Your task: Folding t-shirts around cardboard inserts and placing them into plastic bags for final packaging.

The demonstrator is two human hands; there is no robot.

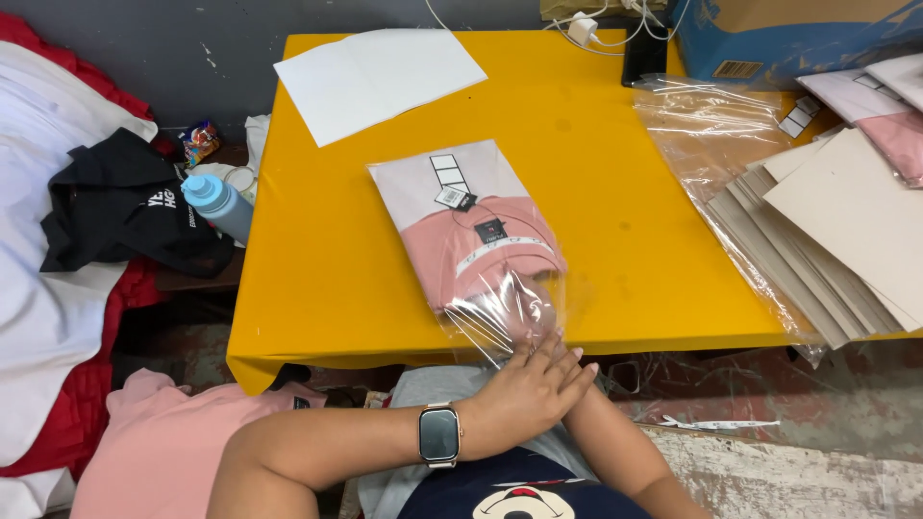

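Flat left hand is pressing, fingers together, on the plastic bag flap at the yellow table front edge; right hand hidden underneath, grip unclear. Folded pink shirt is sitting bagged; sealing the flap comes next, needing a firm fold.

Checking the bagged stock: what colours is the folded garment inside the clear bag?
The folded garment is pale lilac-white on top, pink below; the head view shows it.

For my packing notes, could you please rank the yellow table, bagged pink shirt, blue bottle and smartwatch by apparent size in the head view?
1. yellow table
2. bagged pink shirt
3. blue bottle
4. smartwatch, though nearness to the camera enlarges it
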